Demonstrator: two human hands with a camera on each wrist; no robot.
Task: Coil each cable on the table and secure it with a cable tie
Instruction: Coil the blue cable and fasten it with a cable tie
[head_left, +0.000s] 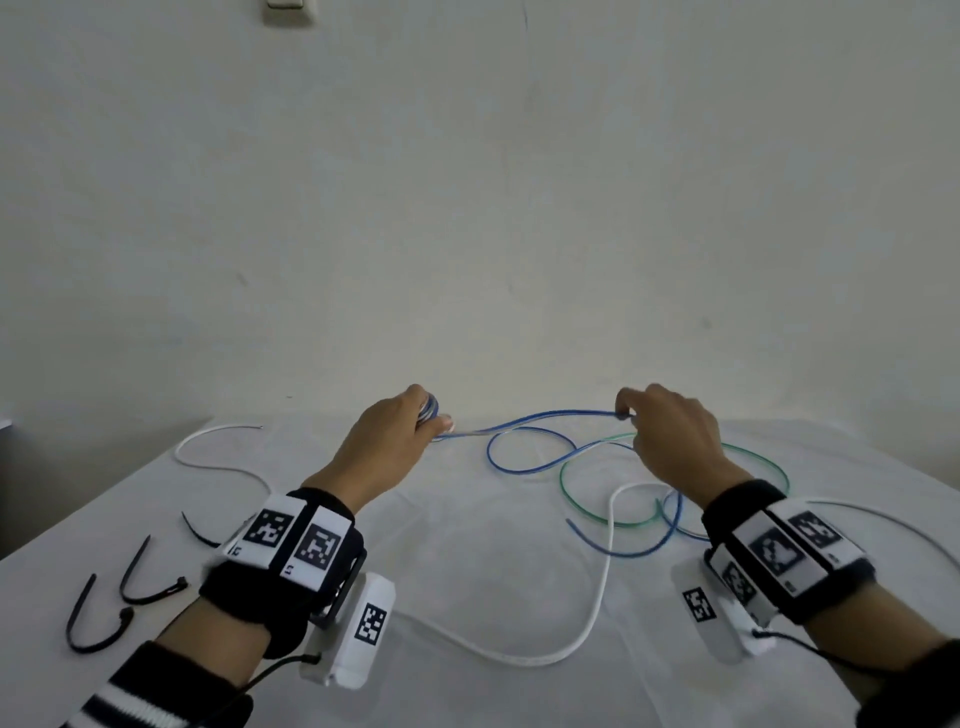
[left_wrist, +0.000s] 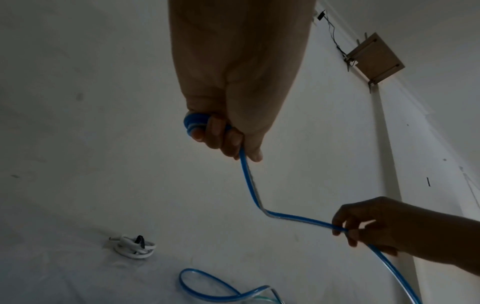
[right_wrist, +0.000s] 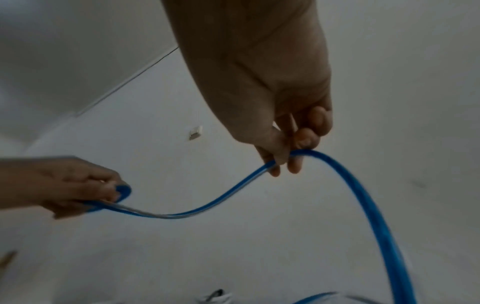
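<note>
White-covered bench (head_left: 467, 571): blue cable (head_left: 545, 418) spans sideways between hands; left hand (head_left: 395, 436) grips the coil, right hand (head_left: 670, 436) pinches the slack.

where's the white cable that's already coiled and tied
The coiled white cable shows in the left wrist view, lying low left on the white table, left of a blue cable loop.

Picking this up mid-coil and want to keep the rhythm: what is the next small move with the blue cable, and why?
Probably bring the right hand toward the left hand and lay one more loop onto the small coil there. The left hand grips only a few turns, the right pinches the blue cable a short span away, and much of it still lies loose on the table.
</note>
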